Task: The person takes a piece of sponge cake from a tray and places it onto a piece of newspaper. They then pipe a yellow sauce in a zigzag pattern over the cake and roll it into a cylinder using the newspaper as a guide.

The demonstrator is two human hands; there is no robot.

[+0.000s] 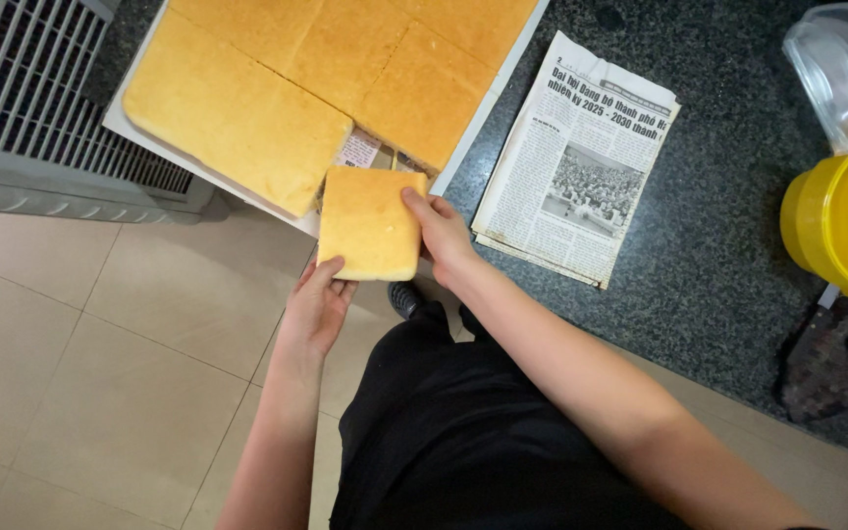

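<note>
A square slab of yellow sponge cake (369, 222) is held out past the counter edge, above the tiled floor. My left hand (317, 304) supports it from below at its near left corner. My right hand (441, 234) grips its right edge, thumb on top. Behind it lies a large sheet of the same cake (306, 79), cut into rectangular pieces, on a white board (463, 137). The gap where a piece is out shows printed paper under the cake.
A folded newspaper (576, 162) lies on the dark speckled stone counter (718, 255). A yellow bowl-shaped container (828, 224) and a clear plastic lid (836, 69) stand at the right. A grey slatted crate (31, 108) is at the left. Beige floor tiles (100, 373) lie below.
</note>
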